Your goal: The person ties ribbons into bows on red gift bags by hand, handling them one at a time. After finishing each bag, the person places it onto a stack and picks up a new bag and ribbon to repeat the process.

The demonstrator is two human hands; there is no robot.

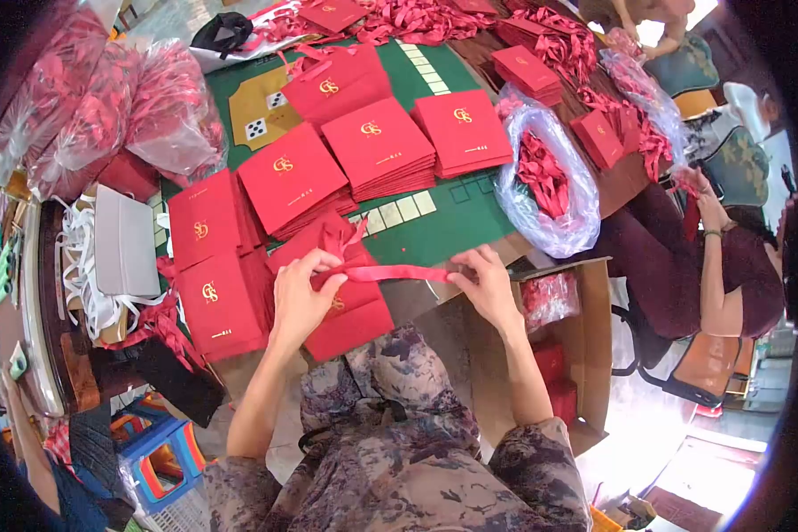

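A flat, glossy red ribbon (390,272) runs level between a person's two hands, pulled taut above a red paper bag (350,312) with a small gold emblem that lies at the near edge of the green worktop (470,208). The left hand (300,297) has its fingers (324,263) closed on the ribbon's left end, where the strip loops up against the bag's top; the right hand (488,284) pinches the right end between thumb and fingertips. Both hands are clenched on the ribbon, none of it hanging free between them. Beyond the hands lie six stacks of matching red bags (377,146) with gold emblems, fanned across the worktop. To the right sits one clear plastic sack of red ribbons (541,177). At the far right another person's hand (705,191) is raised beside a chair.
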